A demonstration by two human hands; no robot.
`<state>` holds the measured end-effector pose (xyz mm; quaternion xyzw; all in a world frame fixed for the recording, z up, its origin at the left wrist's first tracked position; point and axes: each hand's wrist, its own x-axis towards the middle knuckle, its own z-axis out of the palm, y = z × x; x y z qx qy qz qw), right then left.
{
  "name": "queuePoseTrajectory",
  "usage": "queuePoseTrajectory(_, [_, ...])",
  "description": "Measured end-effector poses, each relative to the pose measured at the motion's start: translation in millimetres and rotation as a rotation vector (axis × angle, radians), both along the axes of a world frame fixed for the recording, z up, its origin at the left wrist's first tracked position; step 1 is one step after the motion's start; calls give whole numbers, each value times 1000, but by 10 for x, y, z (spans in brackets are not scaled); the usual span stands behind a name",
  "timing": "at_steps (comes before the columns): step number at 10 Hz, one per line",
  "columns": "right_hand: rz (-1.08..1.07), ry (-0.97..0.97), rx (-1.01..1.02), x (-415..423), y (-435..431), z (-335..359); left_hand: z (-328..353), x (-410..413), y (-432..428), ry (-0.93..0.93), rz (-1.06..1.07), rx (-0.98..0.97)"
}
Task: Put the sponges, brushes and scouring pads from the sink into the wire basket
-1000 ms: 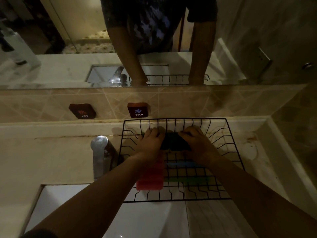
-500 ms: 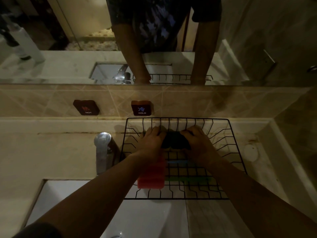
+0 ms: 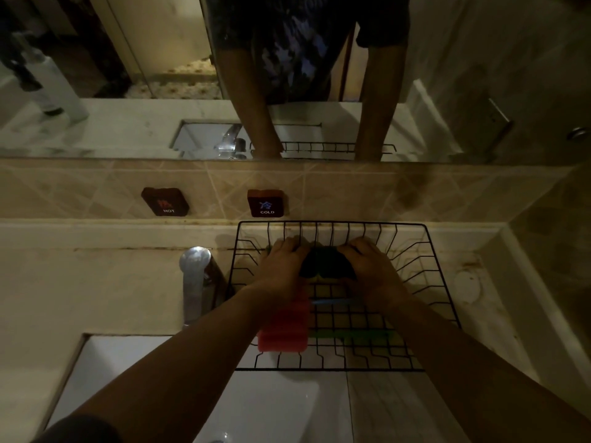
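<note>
A black wire basket (image 3: 428, 282) stands on the counter to the right of the tap, partly over the sink (image 3: 275, 407). Inside it my left hand (image 3: 283, 266) and my right hand (image 3: 372, 266) both grip a dark scouring pad (image 3: 326, 265) near the basket's back wall. A red ridged sponge (image 3: 283, 330) lies in the basket's left part, half under my left wrist. A blue-handled brush (image 3: 332, 302) and a green brush (image 3: 351, 334) lie across the basket floor.
A chrome tap (image 3: 195, 282) stands just left of the basket. HOT (image 3: 166, 201) and COLD (image 3: 266, 203) plates sit on the tiled backsplash below a mirror (image 3: 128, 75). The right wall (image 3: 559, 251) closes in the counter corner.
Both hands stay on the dark pad at the back of the basket. Only the camera has shifted slightly.
</note>
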<state>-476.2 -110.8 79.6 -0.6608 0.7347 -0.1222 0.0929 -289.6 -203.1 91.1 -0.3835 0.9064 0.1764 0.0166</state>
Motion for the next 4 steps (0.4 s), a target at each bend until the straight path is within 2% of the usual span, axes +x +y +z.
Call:
queuePoseTrajectory(2, [-3,-79,34,-3,78,78,131,43,-14,15,-27,63])
queuePoseTrajectory(4, [-28,-72,125,123,195,285,402,211,136,109,-8,28])
